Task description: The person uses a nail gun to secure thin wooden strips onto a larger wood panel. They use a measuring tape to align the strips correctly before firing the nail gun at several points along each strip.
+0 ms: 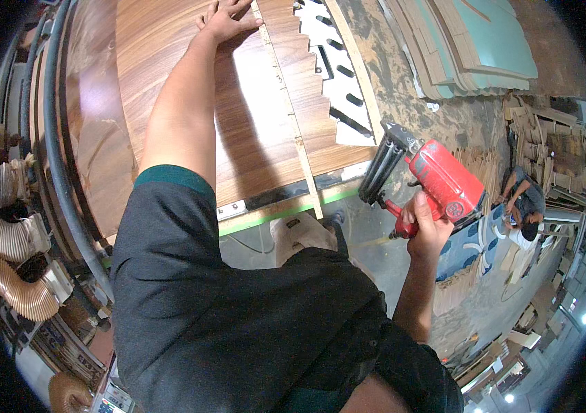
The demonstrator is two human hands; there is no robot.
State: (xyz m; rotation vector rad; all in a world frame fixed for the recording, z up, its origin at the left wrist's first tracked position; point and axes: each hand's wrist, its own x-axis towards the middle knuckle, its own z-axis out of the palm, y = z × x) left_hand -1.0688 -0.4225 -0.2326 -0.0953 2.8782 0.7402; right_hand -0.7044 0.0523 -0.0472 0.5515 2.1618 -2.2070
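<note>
My left hand (227,20) lies flat at the far end of a glossy wood-grain panel (258,148), fingers spread. Its thumb points at a long, thin wooden strip (284,96) that runs down the panel and sticks out past the near edge; whether they touch, I cannot tell. My right hand (430,230) is wrapped round the grip of a red nail gun (446,177) with a black magazine. The gun is held up off the panel's near right corner. Right of the strip lies a white jagged plate (341,82) with dark slots.
Ribbed hoses (14,279) and a grey pipe (59,138) run along the left. Stacked boards with pale green faces (489,51) stand at the far right. A co-worker (523,203) bends among wood pieces on the right. A green-edged bench border (272,217) is close to my body.
</note>
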